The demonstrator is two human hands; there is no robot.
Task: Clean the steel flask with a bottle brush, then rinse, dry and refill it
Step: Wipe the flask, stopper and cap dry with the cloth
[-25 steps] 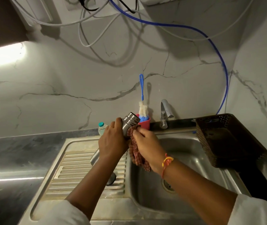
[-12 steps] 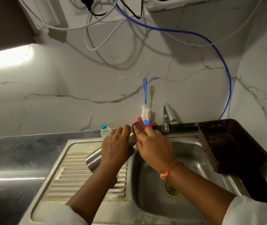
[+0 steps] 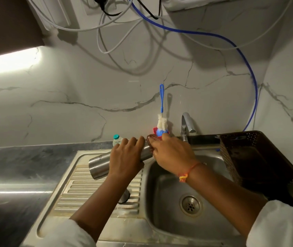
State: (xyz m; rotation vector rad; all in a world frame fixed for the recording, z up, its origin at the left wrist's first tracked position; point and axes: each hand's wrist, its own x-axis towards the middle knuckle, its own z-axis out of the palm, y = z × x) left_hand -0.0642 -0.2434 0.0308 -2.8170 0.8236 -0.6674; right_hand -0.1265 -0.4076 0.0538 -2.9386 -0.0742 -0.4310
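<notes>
Both my sleeves are white and soft-looking, the left sleeve point(image 3: 61, 234) and the right sleeve point(image 3: 281, 227) ending far back from my left hand point(image 3: 124, 157) and right hand point(image 3: 172, 152). Just behind the right hand, round the wrist, sits a thin orange thread band point(image 3: 188, 172) (its knot a yellow tuft).

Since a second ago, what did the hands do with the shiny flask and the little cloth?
The steel flask tipped flatter, its base now pointing left. The right hand slid the checked cloth from the neck up over the mouth, hiding most of the cloth. The left hand kept gripping the flask's middle. The bottle brush stayed in its red cup.
</notes>
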